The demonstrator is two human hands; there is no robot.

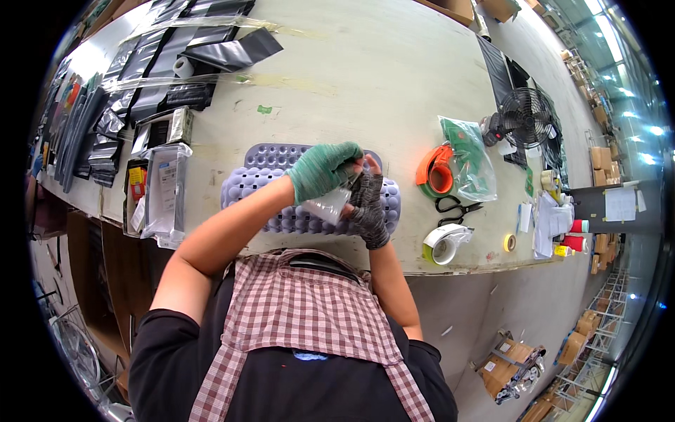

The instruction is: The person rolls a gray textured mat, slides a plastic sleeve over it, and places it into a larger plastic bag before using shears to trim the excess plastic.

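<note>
My left hand [325, 171], in a green glove, is closed with its fingers drawn together at the fingertips of my right hand. A small clear plastic bag [328, 208] hangs between the two hands, pinched near its upper end. My right hand [368, 209], in a dark grey glove with bare fingertips, is bent around the bag's other side. Just below both hands lies a greyish-purple bubbled mat [246, 191], folded or stacked in layers on the white table [330, 84]. My fingers hide part of the bag and the mat's middle.
To the right are an orange tape roll [439, 180], a clear bag with green contents [470, 160], black scissors [455, 209], a white tape roll [444, 247] and a black fan [526, 118]. Clear bins [163, 193] and black plastic bags [165, 56] lie left.
</note>
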